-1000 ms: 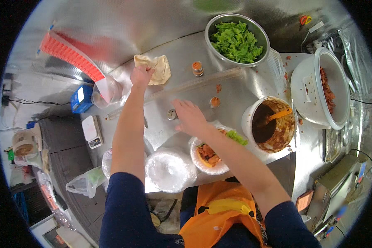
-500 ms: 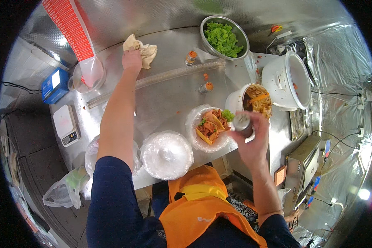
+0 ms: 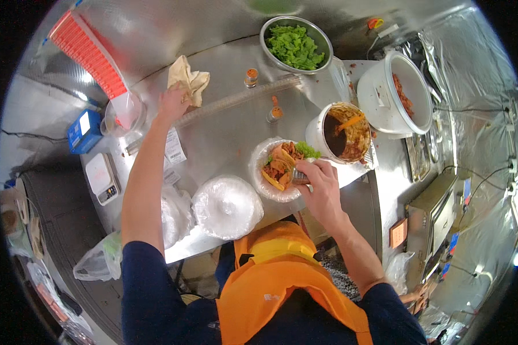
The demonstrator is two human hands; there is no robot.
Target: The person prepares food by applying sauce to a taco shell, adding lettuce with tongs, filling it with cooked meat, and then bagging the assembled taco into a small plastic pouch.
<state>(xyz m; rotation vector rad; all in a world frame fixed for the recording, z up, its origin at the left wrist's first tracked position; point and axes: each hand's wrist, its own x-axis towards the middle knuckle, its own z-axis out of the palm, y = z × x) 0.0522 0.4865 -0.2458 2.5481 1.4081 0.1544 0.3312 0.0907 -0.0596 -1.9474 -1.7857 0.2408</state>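
My right hand (image 3: 322, 192) is closed around a small metal shaker (image 3: 300, 174), tipped sideways over the near right side of a plastic-covered plate (image 3: 259, 178). On that plate lie filled tacos (image 3: 278, 171) with a sprig of green lettuce (image 3: 307, 150) at the far right edge. Whether anything falls from the shaker is too small to tell. Far to the left, my left hand (image 3: 174, 103) has its fingers bent on the lower edge of a crumpled cream cloth (image 3: 190, 77). Its fingertips are partly lost against the cloth.
Right of the plate stands a white bucket (image 3: 319, 135) of brown sauce; beyond it is a larger white tub (image 3: 377, 103). A steel bowl of lettuce (image 3: 295, 49) is at the back. Two shakers (image 3: 251, 78) stand mid-table. Plastic-wrapped plates (image 3: 227, 207), a scale (image 3: 102, 178) and receipts (image 3: 174, 148) lie left.
My right hand has come down and left from beside the bucket, tipping the shaker against the tacos. My left hand stays at the cloth, now nearer its lower edge. The whole view has shifted slightly.
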